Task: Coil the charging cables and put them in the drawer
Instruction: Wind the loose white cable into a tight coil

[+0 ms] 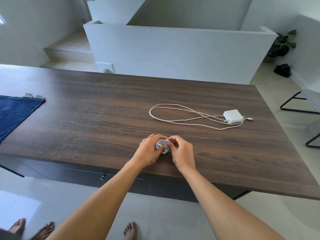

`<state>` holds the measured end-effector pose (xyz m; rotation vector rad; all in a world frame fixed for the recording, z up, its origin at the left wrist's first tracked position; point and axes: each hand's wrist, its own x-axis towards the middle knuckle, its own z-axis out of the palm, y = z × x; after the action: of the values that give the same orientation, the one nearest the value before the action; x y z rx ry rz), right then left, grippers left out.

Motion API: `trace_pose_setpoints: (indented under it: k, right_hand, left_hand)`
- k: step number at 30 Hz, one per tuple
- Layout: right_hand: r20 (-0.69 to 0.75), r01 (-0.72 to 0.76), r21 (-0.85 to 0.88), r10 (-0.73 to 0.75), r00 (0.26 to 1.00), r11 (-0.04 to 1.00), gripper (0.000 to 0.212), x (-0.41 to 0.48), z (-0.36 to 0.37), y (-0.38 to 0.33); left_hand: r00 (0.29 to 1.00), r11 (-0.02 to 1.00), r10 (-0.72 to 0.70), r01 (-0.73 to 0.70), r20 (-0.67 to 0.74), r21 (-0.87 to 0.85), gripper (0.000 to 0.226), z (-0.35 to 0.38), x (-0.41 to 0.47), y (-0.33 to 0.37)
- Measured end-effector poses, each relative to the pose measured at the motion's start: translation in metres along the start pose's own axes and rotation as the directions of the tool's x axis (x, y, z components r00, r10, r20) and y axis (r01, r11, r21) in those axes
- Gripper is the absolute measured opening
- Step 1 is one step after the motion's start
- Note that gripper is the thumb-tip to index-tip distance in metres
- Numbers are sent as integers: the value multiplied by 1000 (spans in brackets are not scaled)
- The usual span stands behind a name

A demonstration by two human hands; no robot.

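Head view: left hand (149,150) grips the coiled cable (161,146), right hand (181,151) pinches its end; the loose cable (203,116) stretches sideways, beyond-right of the coiled cable, nearer the right hand.

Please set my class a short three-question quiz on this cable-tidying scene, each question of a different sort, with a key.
1. True or false: the white cable on the table is already coiled.
2. What do the left hand and right hand hold between them? A) a blue cloth B) a grey cable bundle C) a white charger brick
3. Fill in: the drawer under the table's near edge is ____ (open or shut).
Key: 1 false, it lies in loose loops; 2 B; 3 shut.
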<state>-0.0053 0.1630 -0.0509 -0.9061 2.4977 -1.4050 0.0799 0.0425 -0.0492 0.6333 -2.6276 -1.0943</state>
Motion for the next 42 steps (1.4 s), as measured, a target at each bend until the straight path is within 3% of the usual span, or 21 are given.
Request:
trace_pose_setpoints:
  k: [6,11,21,27,35,42]
  right_hand:
    - [-36,93,-102,-98,995,990,17,-2,6,3]
    - [2,123,-126,-124,992,984,20,0,4,4]
    - [167,179,-181,-149,975,967,23,9,-4,4]
    - [171,207,-335,-157,973,919,24,8,-1,-1]
    - [146,189,-341,-147,978,921,21,4,5,-4]
    - [252,270,-405,-177,951,874,24,9,-7,0]
  left_hand:
    - [1000,999,-22,21,-12,-41,43,1,-3,0]
    - [1000,1000,13,-13,-25,-25,28,1,-3,-1]
    - [1000,999,0,-1,-16,-46,21,2,-2,-3]
    - [1000,1000,3,-4,-23,-19,20,1,1,-3]
    - [1000,1000,-5,4,-28,-29,20,3,-1,-4]
    - [1000,998,18,-19,-20,-62,22,3,1,-6]
